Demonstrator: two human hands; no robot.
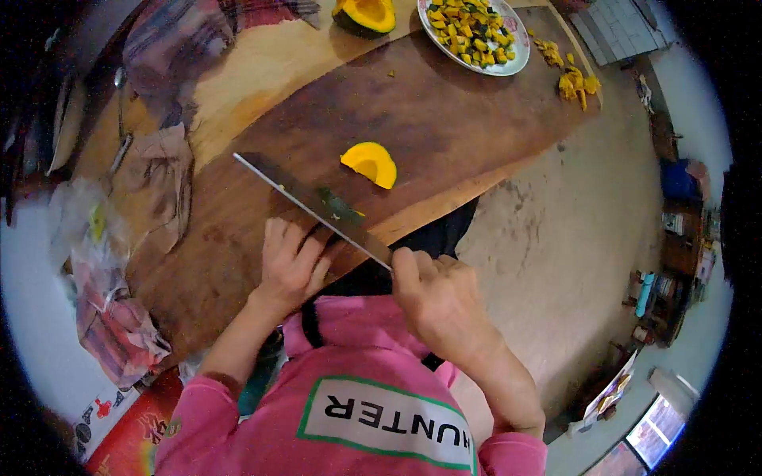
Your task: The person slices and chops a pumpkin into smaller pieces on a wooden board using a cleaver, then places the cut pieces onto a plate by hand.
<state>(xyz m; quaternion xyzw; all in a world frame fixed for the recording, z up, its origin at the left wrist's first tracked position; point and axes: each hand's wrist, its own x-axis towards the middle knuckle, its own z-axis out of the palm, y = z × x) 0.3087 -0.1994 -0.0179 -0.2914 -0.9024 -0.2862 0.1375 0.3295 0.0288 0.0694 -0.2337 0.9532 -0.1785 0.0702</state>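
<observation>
My right hand is closed around the handle of a kitchen knife, its long broad blade slanting up and left over the wooden cutting board. Beside the blade's near side, my left hand has its fingers bent down toward the board; whatever lies under the fingertips is hidden. Dark green pumpkin skin shows at the blade's far side, partly covered by it. Just beyond, a yellow pumpkin wedge rests on the board, apart from both hands.
A white plate of diced pumpkin stands at the far end. To its right lie pumpkin scraps. A larger cut pumpkin sits at the back. Cloths and a plastic bag are at the left. Bookshelves stand beyond the floor.
</observation>
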